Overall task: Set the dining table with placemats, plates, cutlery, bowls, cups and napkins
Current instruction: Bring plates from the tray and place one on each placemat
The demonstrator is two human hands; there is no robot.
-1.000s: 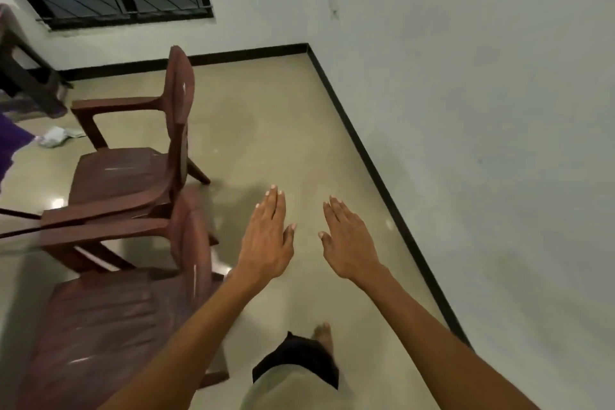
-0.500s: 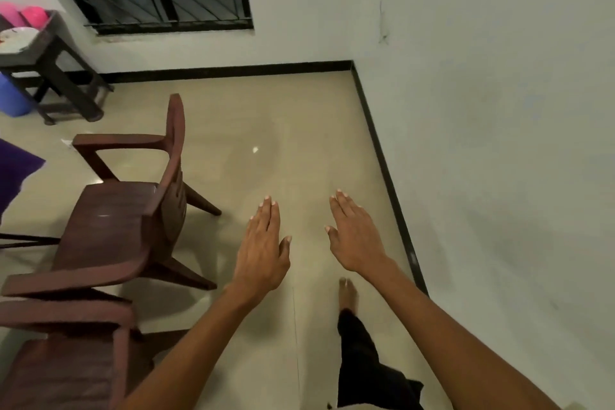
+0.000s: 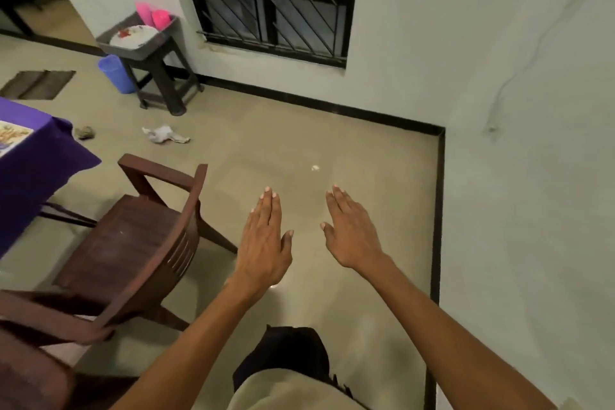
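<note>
My left hand [image 3: 264,236] and my right hand [image 3: 352,230] are stretched out in front of me over the floor, fingers straight, holding nothing. A dark stool [image 3: 156,73] stands by the far wall at the upper left, carrying a white plate [image 3: 133,36] and two pink cups [image 3: 153,17]. The dining table [image 3: 30,170] with its purple cloth shows at the left edge, with the corner of a patterned placemat [image 3: 10,138] on it.
A brown chair [image 3: 139,243] stands just left of my hands, another one [image 3: 36,356] at the lower left. A blue bin [image 3: 116,74] sits beside the stool. Crumpled cloth [image 3: 164,135] lies on the floor. A wall [image 3: 532,176] runs along the right.
The view has swung left and forward: the stool with plate and cups and the purple table have come into sight. Both hands stay flat and empty in front of me.
</note>
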